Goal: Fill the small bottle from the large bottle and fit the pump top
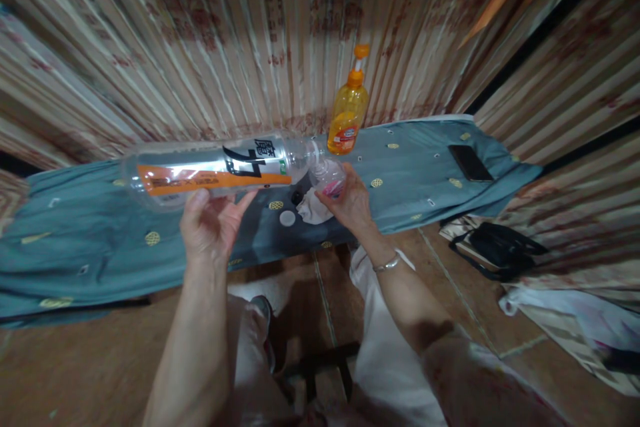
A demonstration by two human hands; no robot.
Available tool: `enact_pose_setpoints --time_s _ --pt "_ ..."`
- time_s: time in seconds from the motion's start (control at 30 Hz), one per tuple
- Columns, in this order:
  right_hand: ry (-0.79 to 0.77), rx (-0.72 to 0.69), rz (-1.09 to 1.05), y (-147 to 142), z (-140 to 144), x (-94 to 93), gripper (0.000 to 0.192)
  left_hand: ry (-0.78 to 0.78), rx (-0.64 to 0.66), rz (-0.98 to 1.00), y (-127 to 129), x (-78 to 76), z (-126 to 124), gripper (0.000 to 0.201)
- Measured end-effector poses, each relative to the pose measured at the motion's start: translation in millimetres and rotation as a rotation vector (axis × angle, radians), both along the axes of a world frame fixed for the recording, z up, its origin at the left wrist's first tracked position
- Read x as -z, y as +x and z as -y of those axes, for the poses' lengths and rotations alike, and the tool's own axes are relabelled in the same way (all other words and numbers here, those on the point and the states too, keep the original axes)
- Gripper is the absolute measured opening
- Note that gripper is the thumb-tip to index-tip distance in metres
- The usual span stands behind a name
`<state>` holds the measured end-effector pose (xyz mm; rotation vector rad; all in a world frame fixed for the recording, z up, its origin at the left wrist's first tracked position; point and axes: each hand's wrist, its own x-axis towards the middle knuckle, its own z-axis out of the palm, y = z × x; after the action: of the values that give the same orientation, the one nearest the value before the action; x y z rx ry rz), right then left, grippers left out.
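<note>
My left hand (210,220) holds a large clear plastic bottle (215,170) with an orange and black label, tipped on its side with its mouth pointing right. My right hand (350,200) grips a small clear cup or container (327,175) with a pink band, held right at the big bottle's mouth. Just below my right hand lie a white crumpled cloth (313,208) and a round white cap (287,217) on the blue-grey cloth-covered table (100,260).
An orange pump bottle (349,113) stands at the table's back edge against the patterned curtain. A black phone (470,163) lies at the table's right end. A black bag (497,247) and a white plastic bag (565,313) lie on the tiled floor at right.
</note>
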<state>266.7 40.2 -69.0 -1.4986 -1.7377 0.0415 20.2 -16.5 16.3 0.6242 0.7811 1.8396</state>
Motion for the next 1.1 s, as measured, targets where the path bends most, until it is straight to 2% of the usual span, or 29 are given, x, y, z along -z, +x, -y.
enact_pose_setpoints --time_s 0.27,0.47,0.73,1.1 --pt "-0.007 0.004 0.009 0 0 -2.3 0.08 -0.004 0.043 0.004 12 0.1 -5 0.038" --pt "0.001 0.008 -0.012 5 -1 -2.0 0.084 0.014 0.07 0.032 20 2.6 -9 0.033" --pt "-0.026 -0.073 -0.053 14 1 -7.8 0.095 0.005 0.046 0.053 26 2.7 -12 0.034" --pt "-0.043 -0.132 -0.103 24 0 -10.6 0.079 -0.017 0.029 0.094 25 5.8 -12 0.041"
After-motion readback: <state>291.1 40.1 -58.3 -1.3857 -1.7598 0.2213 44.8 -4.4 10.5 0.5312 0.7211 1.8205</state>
